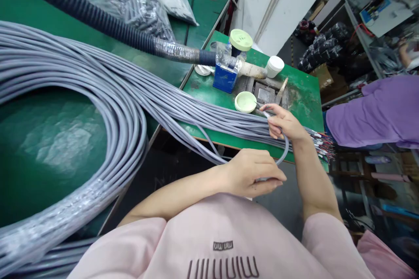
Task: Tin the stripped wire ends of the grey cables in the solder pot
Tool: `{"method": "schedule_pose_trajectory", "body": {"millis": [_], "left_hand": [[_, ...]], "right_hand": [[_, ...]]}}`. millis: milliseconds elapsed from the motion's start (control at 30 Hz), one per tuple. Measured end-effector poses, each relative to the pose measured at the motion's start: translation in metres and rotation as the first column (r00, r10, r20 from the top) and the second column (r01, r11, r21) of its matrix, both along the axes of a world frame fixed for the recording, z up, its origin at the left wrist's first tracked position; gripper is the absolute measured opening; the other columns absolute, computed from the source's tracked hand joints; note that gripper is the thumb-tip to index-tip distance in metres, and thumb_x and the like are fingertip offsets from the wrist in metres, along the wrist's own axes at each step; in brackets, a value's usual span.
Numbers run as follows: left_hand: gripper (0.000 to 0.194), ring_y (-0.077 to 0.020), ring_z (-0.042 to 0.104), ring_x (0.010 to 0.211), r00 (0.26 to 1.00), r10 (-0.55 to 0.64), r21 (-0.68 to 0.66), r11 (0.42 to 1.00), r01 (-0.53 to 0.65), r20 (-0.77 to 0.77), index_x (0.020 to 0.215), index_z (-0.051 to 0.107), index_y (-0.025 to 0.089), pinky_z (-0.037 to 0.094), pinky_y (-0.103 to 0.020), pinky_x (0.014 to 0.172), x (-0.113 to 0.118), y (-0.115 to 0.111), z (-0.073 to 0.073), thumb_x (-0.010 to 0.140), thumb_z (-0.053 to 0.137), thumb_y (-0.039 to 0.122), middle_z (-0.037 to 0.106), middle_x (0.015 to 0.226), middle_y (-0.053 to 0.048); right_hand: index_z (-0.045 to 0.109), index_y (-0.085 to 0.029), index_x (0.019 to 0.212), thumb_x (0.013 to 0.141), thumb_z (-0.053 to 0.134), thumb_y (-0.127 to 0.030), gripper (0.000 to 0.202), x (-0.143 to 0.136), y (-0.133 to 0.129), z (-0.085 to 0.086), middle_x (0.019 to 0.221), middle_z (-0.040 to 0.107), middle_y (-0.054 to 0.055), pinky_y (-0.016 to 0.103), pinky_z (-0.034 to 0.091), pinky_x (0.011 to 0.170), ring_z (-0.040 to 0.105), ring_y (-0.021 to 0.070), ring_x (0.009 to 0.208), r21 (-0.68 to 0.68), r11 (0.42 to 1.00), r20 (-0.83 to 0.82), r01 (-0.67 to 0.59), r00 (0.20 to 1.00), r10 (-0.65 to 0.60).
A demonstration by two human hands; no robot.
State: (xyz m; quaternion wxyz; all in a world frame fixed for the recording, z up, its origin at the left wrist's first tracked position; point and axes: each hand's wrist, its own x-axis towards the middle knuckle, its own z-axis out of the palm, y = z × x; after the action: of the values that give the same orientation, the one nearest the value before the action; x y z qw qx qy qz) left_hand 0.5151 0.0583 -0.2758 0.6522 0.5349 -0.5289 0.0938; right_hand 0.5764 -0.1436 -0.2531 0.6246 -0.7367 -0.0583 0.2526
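My right hand (pixel 284 123) pinches the end of a grey cable (pixel 286 150), near its white end section. Thin wire tips point from the fingers toward a small pale-green dish (pixel 245 103). From there the same cable bends down to my left hand (pixel 257 173), whose fingers are curled round it in front of my chest. Under my right hand runs a thick bundle of grey cables (pixel 203 111). Its stripped ends (pixel 324 144) fan out at the right, showing white sections and red and dark wires. Just beyond the dish sits a square metal pot (pixel 266 94) with a shiny surface.
A black corrugated hose (pixel 108 22) crosses above the bench, its nozzle resting near a blue box (pixel 225 77). White (pixel 275 66) and green-lidded tubs (pixel 241 40) stand behind. Coiled cables (pixel 127 109) fill the left table. A person in a purple shirt (pixel 376 109) is at right.
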Motion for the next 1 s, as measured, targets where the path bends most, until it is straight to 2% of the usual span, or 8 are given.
{"method": "schedule_pose_trajectory", "body": {"millis": [133, 267, 500, 700, 867, 1000], "left_hand": [[0.008, -0.0123, 0.066, 0.07, 0.999, 0.016, 0.041, 0.999, -0.018, 0.035, 0.088, 0.066, 0.016, 0.052, -0.024, 0.069, -0.001, -0.003, -0.002, 0.087, 0.058, 0.018, 0.074, 0.077, -0.004], [0.013, -0.0123, 0.065, 0.069, 0.998, 0.044, 0.101, 0.994, -0.049, 0.054, 0.087, 0.067, 0.015, 0.051, -0.024, 0.068, 0.004, -0.003, -0.006, 0.089, 0.055, 0.019, 0.074, 0.078, -0.004], [0.018, -0.0132, 0.064, 0.071, 0.996, 0.064, 0.147, 0.986, -0.072, 0.06, 0.088, 0.068, 0.013, 0.051, -0.024, 0.068, 0.012, -0.002, -0.01, 0.091, 0.052, 0.021, 0.074, 0.079, -0.005], [0.017, -0.0124, 0.063, 0.072, 0.997, 0.06, 0.143, 0.987, -0.067, 0.05, 0.089, 0.067, 0.014, 0.051, -0.024, 0.069, 0.015, 0.0, -0.011, 0.092, 0.052, 0.021, 0.073, 0.08, -0.005], [0.016, -0.0122, 0.063, 0.07, 0.996, 0.071, 0.113, 0.991, -0.075, 0.046, 0.088, 0.067, 0.014, 0.051, -0.024, 0.068, 0.015, -0.001, -0.014, 0.091, 0.053, 0.021, 0.072, 0.078, -0.005], [0.015, -0.0124, 0.063, 0.069, 0.996, 0.081, 0.091, 0.992, -0.085, 0.046, 0.088, 0.067, 0.014, 0.051, -0.025, 0.066, 0.016, 0.0, -0.014, 0.091, 0.054, 0.021, 0.072, 0.078, -0.005]], "right_hand": [[0.047, -0.02, 0.124, 0.089, 0.053, -0.023, 0.036, 0.037, -0.002, 0.01, 0.044, 0.04, -0.012, 0.019, 0.041, 0.039, 0.04, 0.0071, 0.032, -0.182, 0.959, -0.101, -0.217, 0.974, 0.202], [0.049, -0.017, 0.127, 0.09, 0.051, -0.02, 0.038, 0.062, 0.003, 0.015, 0.044, 0.041, -0.011, 0.016, 0.038, 0.037, 0.042, 0.0074, 0.034, -0.316, 0.891, -0.157, -0.325, 0.944, 0.289], [0.05, -0.015, 0.128, 0.088, 0.051, -0.017, 0.04, 0.09, 0.009, 0.015, 0.043, 0.039, -0.011, 0.017, 0.036, 0.036, 0.038, 0.0074, 0.033, -0.372, 0.828, -0.296, -0.42, 0.899, 0.323], [0.051, -0.013, 0.127, 0.089, 0.053, -0.019, 0.039, 0.103, 0.007, 0.014, 0.044, 0.042, -0.01, 0.016, 0.035, 0.037, 0.042, 0.0073, 0.034, -0.393, 0.77, -0.335, -0.502, 0.858, 0.389], [0.052, -0.013, 0.125, 0.088, 0.056, -0.02, 0.039, 0.105, 0.013, 0.014, 0.042, 0.042, -0.01, 0.017, 0.035, 0.035, 0.041, 0.0077, 0.032, -0.409, 0.757, -0.363, -0.51, 0.852, 0.378], [0.052, -0.014, 0.125, 0.088, 0.058, -0.024, 0.038, 0.102, 0.015, 0.026, 0.043, 0.041, -0.01, 0.018, 0.035, 0.035, 0.042, 0.0078, 0.032, -0.38, 0.774, -0.369, -0.507, 0.85, 0.376]]}}
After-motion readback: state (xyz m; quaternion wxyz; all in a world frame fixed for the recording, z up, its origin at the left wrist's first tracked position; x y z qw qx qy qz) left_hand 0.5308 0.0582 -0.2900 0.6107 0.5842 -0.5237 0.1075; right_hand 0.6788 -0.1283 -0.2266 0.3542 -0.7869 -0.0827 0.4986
